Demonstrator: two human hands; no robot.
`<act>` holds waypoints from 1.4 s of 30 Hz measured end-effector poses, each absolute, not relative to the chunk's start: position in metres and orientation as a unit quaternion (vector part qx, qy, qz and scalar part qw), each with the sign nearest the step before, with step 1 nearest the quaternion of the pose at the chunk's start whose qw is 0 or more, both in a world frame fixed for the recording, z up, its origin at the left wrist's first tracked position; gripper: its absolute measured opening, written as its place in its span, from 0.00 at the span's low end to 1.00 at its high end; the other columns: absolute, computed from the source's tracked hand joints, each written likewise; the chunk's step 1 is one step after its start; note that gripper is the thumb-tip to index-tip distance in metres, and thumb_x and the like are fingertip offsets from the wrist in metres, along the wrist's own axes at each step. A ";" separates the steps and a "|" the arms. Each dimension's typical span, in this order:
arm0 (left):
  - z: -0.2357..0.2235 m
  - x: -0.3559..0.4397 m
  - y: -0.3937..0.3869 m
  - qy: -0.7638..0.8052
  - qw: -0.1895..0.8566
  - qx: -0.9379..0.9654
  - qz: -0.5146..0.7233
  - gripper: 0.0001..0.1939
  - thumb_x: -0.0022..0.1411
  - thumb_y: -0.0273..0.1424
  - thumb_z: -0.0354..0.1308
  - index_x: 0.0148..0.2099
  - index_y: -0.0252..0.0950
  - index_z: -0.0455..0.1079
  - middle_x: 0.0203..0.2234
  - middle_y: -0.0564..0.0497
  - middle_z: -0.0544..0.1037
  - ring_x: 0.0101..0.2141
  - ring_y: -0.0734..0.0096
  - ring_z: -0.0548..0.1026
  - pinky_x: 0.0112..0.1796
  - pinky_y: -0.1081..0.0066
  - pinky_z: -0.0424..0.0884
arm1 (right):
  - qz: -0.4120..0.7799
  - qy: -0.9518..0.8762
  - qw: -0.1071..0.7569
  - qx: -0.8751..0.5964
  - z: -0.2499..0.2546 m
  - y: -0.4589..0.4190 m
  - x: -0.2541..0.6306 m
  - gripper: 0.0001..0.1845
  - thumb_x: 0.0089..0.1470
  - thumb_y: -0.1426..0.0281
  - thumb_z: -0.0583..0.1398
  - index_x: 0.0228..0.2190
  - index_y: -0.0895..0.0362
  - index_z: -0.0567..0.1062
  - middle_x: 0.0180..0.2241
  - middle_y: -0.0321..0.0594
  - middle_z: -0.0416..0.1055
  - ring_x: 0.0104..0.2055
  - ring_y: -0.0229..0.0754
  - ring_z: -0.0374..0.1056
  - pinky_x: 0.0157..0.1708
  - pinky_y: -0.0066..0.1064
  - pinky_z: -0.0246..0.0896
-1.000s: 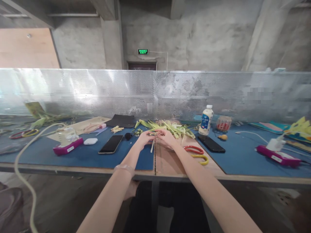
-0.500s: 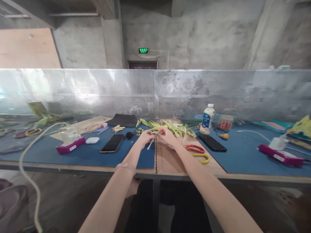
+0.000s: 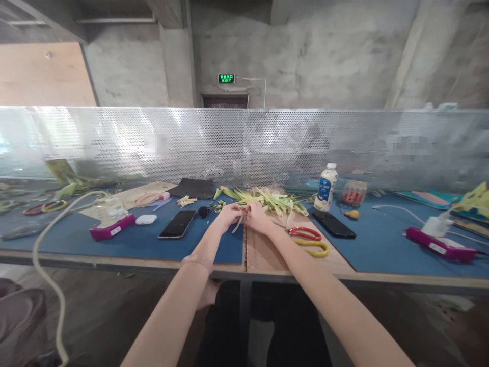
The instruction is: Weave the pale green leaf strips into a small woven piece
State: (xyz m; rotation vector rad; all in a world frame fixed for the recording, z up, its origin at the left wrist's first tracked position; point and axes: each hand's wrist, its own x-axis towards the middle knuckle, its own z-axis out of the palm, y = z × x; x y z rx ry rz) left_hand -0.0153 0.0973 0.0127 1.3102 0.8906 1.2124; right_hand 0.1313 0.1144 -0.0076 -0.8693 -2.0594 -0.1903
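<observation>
My left hand [image 3: 229, 216] and my right hand [image 3: 257, 217] meet over the table's middle, fingertips close together and pinched. Between them is a thin pale-green husk strip [image 3: 237, 225], one end hanging below my left fingers. Most of what the fingertips grip is hidden by the fingers. Just behind my right hand lies a loose pile of yellow-green husk strips [image 3: 284, 201]. Scissors with one red and one yellow handle loop [image 3: 305, 233] rest to the right of my right wrist, their blades mostly hidden by my forearm.
A dark phone [image 3: 178, 224] and a white earbud case [image 3: 146, 219] lie on the left. To the right are another phone [image 3: 333, 225], a milk bottle [image 3: 326, 188] and a clear jar [image 3: 354, 193]. Purple power strips [image 3: 112, 227] sit at both sides. A perforated metal screen [image 3: 214, 137] stands behind.
My right hand has shifted slightly left and turned, its fingers now closer to my left hand. The left hand stays nearly in place, with the strip still hanging from it.
</observation>
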 end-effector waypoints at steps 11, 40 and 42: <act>0.010 -0.020 0.103 0.381 0.552 0.551 0.496 0.19 0.40 0.23 0.64 0.39 0.33 0.70 0.21 0.54 0.73 0.21 0.78 0.70 0.30 0.73 0.67 | 0.114 -0.799 0.484 -0.338 -0.005 0.113 0.130 0.24 0.42 0.64 0.63 0.40 0.57 0.62 0.33 0.37 0.63 0.32 0.39 0.61 0.34 0.33 0.59; 0.016 -0.025 0.099 0.341 0.630 0.527 0.457 0.14 0.43 0.23 0.62 0.36 0.34 0.71 0.28 0.49 0.76 0.26 0.74 0.73 0.31 0.73 0.68 | 0.329 -0.709 0.511 -0.357 0.013 0.101 0.140 0.12 0.44 0.62 0.61 0.27 0.57 0.70 0.24 0.36 0.71 0.26 0.38 0.67 0.30 0.31 0.62; 0.016 -0.024 0.097 0.339 0.626 0.541 0.448 0.14 0.43 0.25 0.64 0.36 0.34 0.71 0.28 0.50 0.76 0.27 0.75 0.73 0.31 0.74 0.67 | 0.314 -0.709 0.515 -0.365 0.011 0.104 0.141 0.12 0.44 0.62 0.61 0.27 0.58 0.70 0.25 0.36 0.71 0.27 0.38 0.67 0.30 0.31 0.62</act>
